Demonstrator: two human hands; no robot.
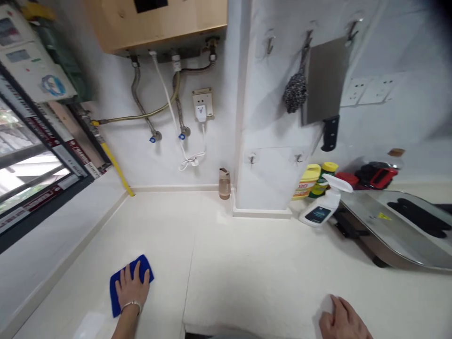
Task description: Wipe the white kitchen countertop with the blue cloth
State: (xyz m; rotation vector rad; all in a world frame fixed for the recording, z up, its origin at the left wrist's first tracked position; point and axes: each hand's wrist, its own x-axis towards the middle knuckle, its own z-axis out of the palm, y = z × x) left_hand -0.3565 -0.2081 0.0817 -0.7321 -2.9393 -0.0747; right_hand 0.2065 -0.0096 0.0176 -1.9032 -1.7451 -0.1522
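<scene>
A blue cloth lies flat on the white countertop, at the left. My left hand rests palm down on it with the fingers spread, and a bracelet circles that wrist. At the lower right, my right hand leans on the countertop, its fingers close together and loosely curled. Nothing shows in it; the frame's bottom edge cuts off part of this hand.
A small brown bottle stands by the wall corner. Right of the pillar are a white spray bottle, yellow containers and a large electric pan. A cleaver and a steel scrubber hang from hooks.
</scene>
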